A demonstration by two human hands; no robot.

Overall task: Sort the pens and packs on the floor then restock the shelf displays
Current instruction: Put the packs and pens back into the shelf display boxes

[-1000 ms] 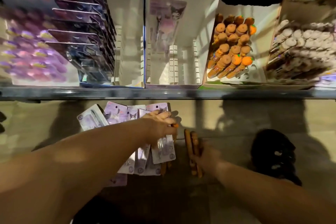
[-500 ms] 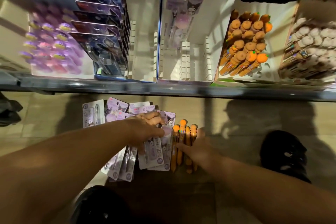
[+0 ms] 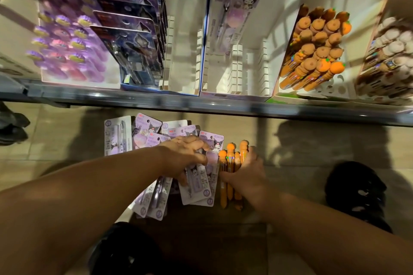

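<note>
Several lilac pen packs (image 3: 196,187) lie fanned out on the tiled floor below the shelf edge. My left hand (image 3: 186,156) rests on top of them with fingers curled over one pack. Just to the right, several orange pens (image 3: 230,169) with round tops lie side by side, and my right hand (image 3: 248,176) grips them, thumb at the left and fingers round the right side. On the shelf, a white display box (image 3: 279,29) holds one lilac pack (image 3: 237,13) at its back. The box to its right (image 3: 366,13) holds several orange pens (image 3: 317,47).
The metal shelf edge (image 3: 201,102) runs across above the floor items. Dark purple packs (image 3: 131,35) and purple-topped pens (image 3: 64,47) fill the left boxes; white-topped pens (image 3: 393,51) sit far right. My black shoes (image 3: 359,192) (image 3: 125,250) flank the pile.
The view swung left and down. The orange pens now lie gathered with tops showing, and my right hand has closed round them. My left hand stayed on the packs.
</note>
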